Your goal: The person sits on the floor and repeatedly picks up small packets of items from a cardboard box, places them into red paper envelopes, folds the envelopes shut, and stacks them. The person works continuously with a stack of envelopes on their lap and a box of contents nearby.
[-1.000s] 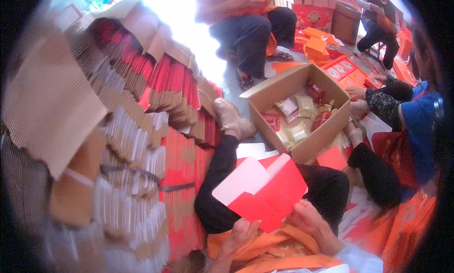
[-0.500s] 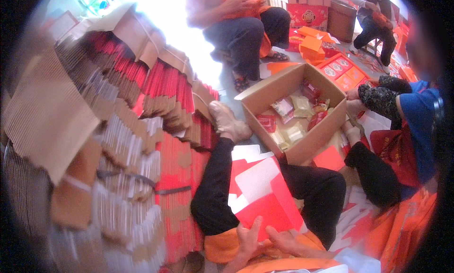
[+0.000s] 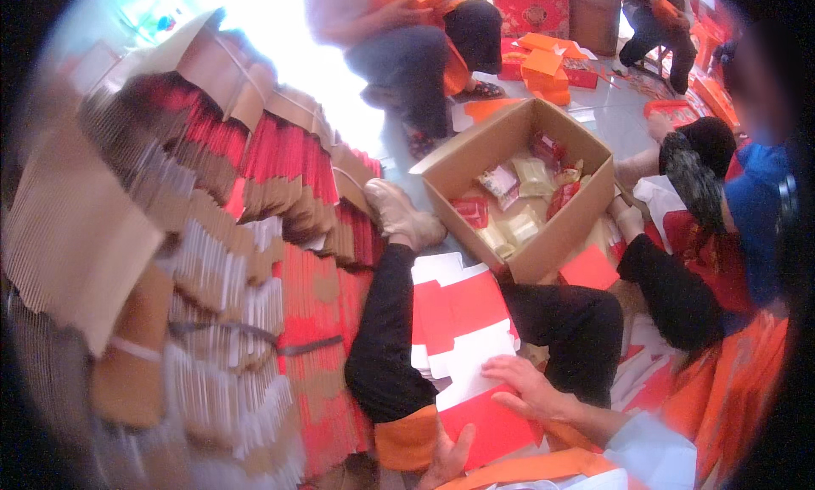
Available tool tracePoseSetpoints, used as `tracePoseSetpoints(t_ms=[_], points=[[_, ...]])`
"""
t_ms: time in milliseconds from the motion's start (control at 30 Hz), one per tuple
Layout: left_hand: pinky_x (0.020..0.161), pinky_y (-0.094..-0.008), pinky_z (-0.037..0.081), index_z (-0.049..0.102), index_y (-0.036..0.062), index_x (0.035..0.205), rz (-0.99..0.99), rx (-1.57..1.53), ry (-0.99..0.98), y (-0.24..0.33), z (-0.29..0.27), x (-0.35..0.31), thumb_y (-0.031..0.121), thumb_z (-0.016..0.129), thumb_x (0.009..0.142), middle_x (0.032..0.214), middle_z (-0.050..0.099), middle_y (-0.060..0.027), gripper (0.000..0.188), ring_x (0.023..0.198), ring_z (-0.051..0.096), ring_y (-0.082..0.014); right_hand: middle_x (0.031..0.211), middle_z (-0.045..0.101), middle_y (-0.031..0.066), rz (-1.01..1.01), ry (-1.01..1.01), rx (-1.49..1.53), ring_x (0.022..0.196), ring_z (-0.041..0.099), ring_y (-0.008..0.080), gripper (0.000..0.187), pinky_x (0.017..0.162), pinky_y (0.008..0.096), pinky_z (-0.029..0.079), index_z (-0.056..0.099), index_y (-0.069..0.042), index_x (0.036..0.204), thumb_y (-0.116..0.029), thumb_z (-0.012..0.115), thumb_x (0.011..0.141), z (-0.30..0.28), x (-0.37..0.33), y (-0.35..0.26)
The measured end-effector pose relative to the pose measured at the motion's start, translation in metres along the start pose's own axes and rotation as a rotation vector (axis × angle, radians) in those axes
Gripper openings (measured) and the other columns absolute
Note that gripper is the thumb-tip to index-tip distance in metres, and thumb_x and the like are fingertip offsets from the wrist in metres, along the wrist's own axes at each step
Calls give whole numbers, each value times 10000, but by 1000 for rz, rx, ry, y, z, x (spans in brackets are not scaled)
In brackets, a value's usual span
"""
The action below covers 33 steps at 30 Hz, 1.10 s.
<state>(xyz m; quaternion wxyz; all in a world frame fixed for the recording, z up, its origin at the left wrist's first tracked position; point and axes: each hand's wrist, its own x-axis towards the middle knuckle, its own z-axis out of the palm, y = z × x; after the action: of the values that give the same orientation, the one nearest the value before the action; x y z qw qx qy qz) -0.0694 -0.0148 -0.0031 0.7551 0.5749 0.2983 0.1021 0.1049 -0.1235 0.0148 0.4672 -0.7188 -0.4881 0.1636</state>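
Note:
A red and white carton blank (image 3: 488,426) lies in front of my body, with its red panel nearest me. My left hand (image 3: 450,460) grips its lower left edge, thumb on top and the other fingers hidden beneath. My right hand (image 3: 526,388) rests over the blank's white flap, its fingers stretched out and apart. Just beyond, a stack of flat red and white blanks (image 3: 463,307) lies between my black-trousered legs.
Beyond my knees stands an open cardboard box (image 3: 560,227) holding several small wrapped packets (image 3: 518,188). Tall bundles of folded cartons (image 3: 310,354) crowd the left. A co-worker in blue (image 3: 760,210) sits at the right; others sit farther back. Orange cartons (image 3: 543,70) lie on the floor.
My right hand has moved up from the near edge onto the white flap. The blank now lies flatter and nearer me, uncovering the stack. The red tray beside the co-worker has shifted away from the box.

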Motion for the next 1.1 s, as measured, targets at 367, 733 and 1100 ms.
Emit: tracePoseSetpoints(t_ms=[367, 733, 1100], points=[[785, -269, 427, 588, 7, 941, 115, 296, -129, -15, -39, 11, 144, 573, 842, 989, 541, -82, 170, 902, 529, -153, 1034, 580, 164, 354, -260, 525, 961, 561, 238, 361, 835, 358, 437, 536, -33, 1133, -194, 589, 815, -3, -17, -9], [859, -334, 430, 527, 10, 919, 386, 5, 96, 7, 0, 17, 107, 615, 808, 1004, 568, -111, 171, 921, 550, -191, 1185, 471, 191, 255, 516, 610, 1107, 463, 271, 116, 948, 376, 360, 498, -21, 856, -65, 586, 794, 45, -46, -4], [785, -269, 449, 593, 7, 979, -105, 223, 22, 42, -3, 24, 103, 615, 811, 949, 592, -98, 195, 887, 570, -163, 948, 593, 80, 565, 202, 596, 920, 547, 144, 212, 808, 274, 438, 559, -13, 984, -123, 610, 810, 18, -21, -29]])
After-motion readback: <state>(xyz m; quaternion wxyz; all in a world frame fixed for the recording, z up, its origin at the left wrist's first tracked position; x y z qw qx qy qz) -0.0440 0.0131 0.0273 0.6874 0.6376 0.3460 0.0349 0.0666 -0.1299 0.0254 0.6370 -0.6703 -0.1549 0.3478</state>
